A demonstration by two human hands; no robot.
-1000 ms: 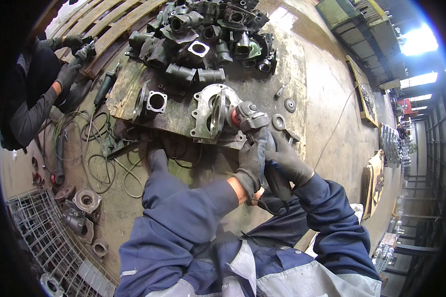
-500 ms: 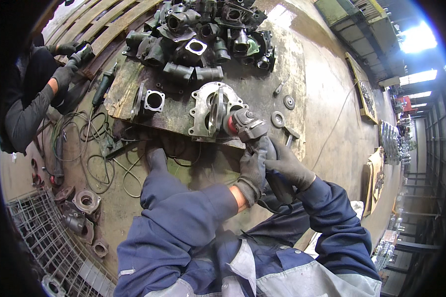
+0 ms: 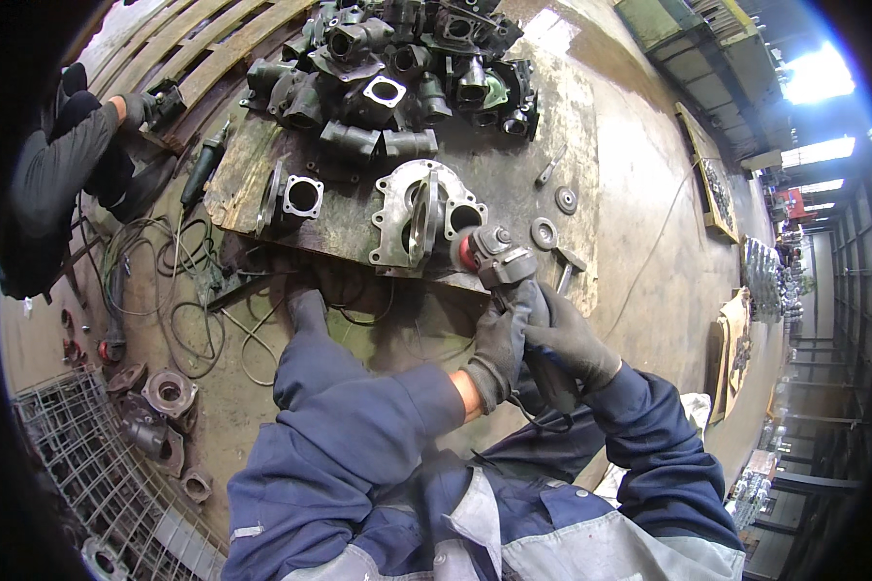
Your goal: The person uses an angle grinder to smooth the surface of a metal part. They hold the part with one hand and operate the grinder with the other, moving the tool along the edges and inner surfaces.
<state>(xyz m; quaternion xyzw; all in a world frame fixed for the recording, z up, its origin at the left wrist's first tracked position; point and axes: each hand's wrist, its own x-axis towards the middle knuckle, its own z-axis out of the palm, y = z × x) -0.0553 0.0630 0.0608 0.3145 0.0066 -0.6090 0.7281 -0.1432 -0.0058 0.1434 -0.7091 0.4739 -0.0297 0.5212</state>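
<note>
I hold an angle grinder (image 3: 511,267) in both gloved hands. My left hand (image 3: 497,349) is wrapped round it just behind its head, and my right hand (image 3: 574,344) grips the body farther back. The grinder's reddish disc faces left, close to the lower right edge of a flanged metal casting (image 3: 389,218). A small gap seems to lie between disc and casting, though contact is hard to judge. This casting sits at the near edge of the wooden board, with a round flange standing upright on it.
Dark castings (image 3: 358,107) are heaped at the board's far side. A square-flanged casting (image 3: 302,197) lies left. Loose discs (image 3: 544,233) and a hammer-like tool (image 3: 569,266) lie right. Cables (image 3: 179,281) and a wire basket (image 3: 97,455) are on the left floor. A co-worker's gloved hand (image 3: 143,108) holds something dark.
Both my hands and the grinder have shifted right and slightly nearer me, uncovering the casting's right opening. At left, the co-worker's arm and hand have moved up.
</note>
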